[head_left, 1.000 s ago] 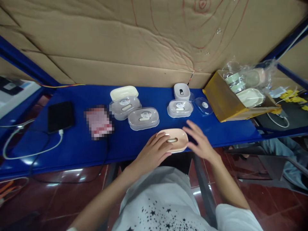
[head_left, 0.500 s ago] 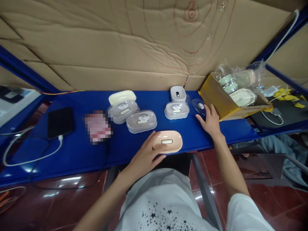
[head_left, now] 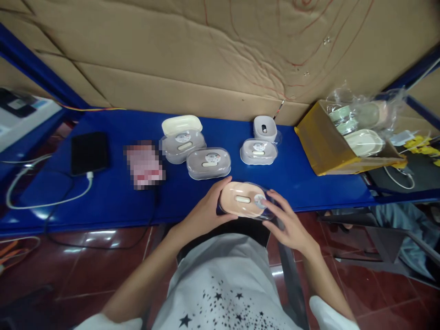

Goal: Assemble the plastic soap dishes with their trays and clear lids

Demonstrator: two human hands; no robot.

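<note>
both bare forearms reach forward from the near edge and converge at the centre of the scene. the left hand is cupped with the thumb raised on the far side and the fingers curled in a grip. the right hand lies just right of it, fingers spread and angled left, fingertips pressing down.

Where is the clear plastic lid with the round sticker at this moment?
The clear lid is at the near edge of the blue table, over the right end of the peach soap box, held between the left hand and right hand.
</note>
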